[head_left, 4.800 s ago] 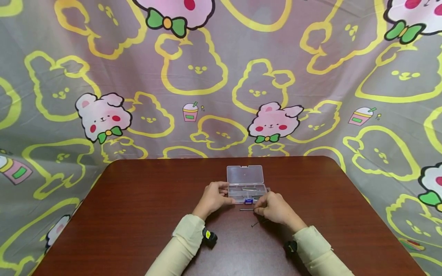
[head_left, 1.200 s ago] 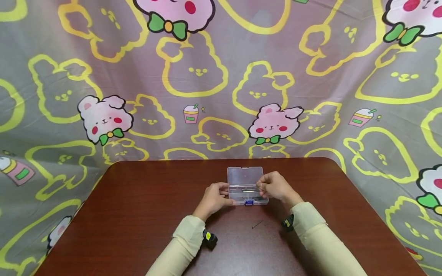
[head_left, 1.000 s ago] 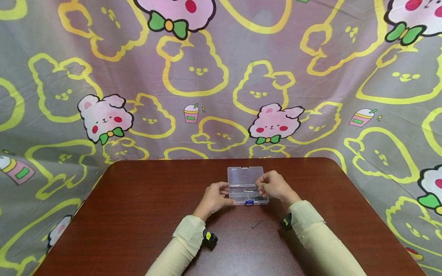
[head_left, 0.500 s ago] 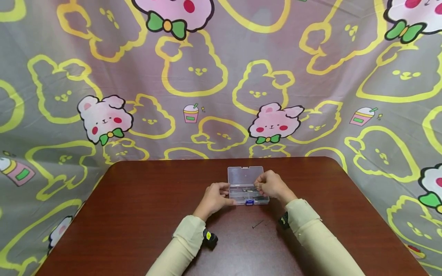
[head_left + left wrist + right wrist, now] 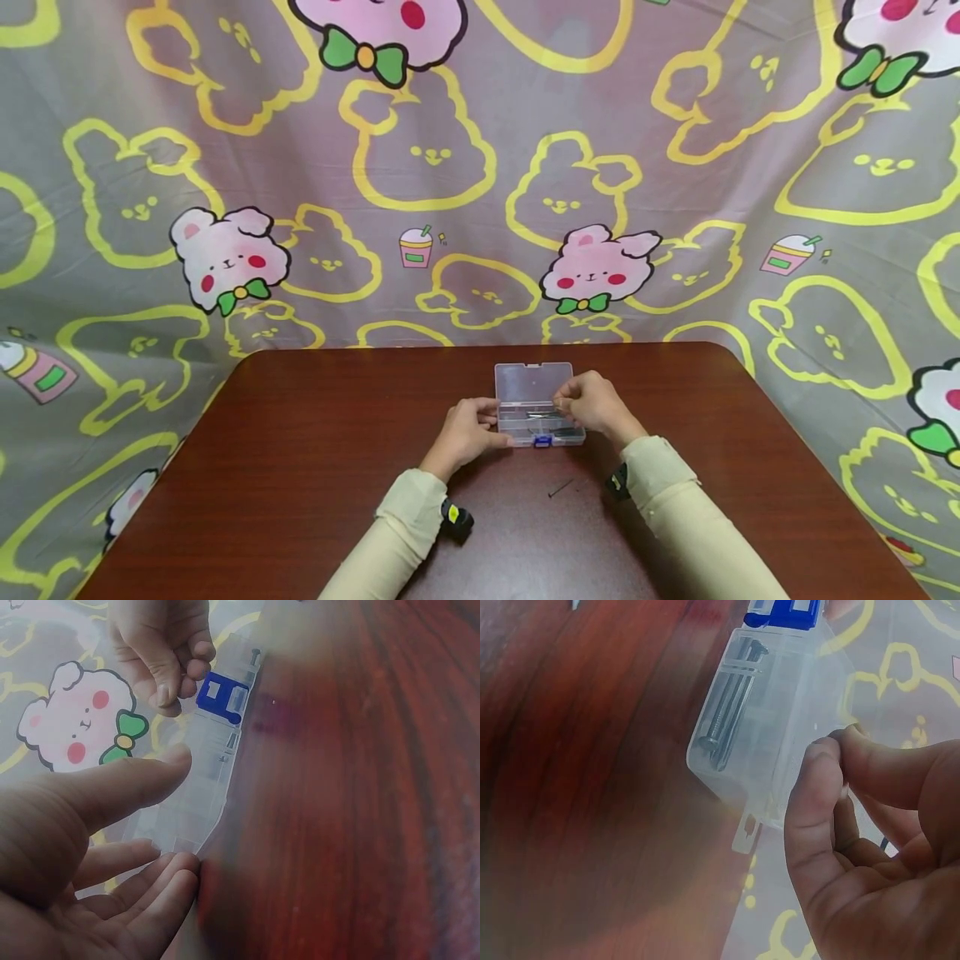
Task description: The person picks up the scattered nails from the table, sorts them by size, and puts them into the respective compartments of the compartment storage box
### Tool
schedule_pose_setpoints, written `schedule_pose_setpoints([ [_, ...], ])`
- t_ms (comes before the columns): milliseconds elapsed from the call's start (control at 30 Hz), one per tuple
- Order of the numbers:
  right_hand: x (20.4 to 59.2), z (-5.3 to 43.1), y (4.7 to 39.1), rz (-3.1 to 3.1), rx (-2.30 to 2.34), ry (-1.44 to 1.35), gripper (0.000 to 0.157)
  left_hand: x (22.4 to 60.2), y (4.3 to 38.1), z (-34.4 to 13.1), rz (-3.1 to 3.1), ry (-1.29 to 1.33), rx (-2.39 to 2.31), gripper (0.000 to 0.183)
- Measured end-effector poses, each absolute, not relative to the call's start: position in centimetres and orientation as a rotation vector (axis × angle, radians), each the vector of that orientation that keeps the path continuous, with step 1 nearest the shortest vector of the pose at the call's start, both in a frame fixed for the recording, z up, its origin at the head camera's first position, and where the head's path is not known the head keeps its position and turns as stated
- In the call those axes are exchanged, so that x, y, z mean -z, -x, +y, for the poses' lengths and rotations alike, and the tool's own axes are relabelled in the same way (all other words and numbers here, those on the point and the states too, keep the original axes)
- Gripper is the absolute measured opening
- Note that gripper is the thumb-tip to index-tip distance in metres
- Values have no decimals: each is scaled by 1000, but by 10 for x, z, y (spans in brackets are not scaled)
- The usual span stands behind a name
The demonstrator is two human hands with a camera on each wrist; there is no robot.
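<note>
A clear plastic compartment box (image 5: 517,437) stands on the table with its lid (image 5: 532,381) raised and a blue latch (image 5: 223,697) at its front. My left hand (image 5: 462,435) holds the box's left end between thumb and fingers. Over the right part of the back compartment, my right hand (image 5: 596,406) pinches a small screw, mostly hidden by thumb and forefinger. Long metal screws (image 5: 735,705) lie in the front compartment, seen through the wall in the right wrist view. More screws (image 5: 540,414) lie in the back compartment.
A loose screw (image 5: 560,487) lies on the brown tabletop (image 5: 337,450) in front of the box, with a thin faint piece (image 5: 581,484) beside it. A patterned cloth (image 5: 480,167) hangs behind the table's far edge.
Since the oldest frame, my right hand has gone from a screw on the table to over the back compartment; that screw has left the table. It shifted slightly left lately. My left hand has stayed.
</note>
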State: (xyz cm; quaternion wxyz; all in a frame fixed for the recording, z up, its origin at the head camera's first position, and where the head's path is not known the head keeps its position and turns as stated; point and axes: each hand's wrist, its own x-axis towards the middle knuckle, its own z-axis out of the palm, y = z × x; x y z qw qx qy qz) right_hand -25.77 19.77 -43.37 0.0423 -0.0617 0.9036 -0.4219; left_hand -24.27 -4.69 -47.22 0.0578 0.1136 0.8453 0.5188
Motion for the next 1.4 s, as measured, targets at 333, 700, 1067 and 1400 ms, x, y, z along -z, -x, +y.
schedule_pose_setpoints([
  [333, 428, 203, 249, 2759, 1301, 221, 10, 472, 243, -47, 2544, -340, -1576, 68],
  [700, 425, 212, 229, 2713, 1328, 290, 9, 471, 242, -47, 2554, -350, -1570, 69],
  [1067, 432, 216, 213, 2681, 1334, 291, 11, 472, 242, -46, 2541, -354, -1589, 69],
  [1400, 437, 216, 203, 2648, 1297, 365, 12, 472, 242, -46, 2552, -351, -1589, 67],
])
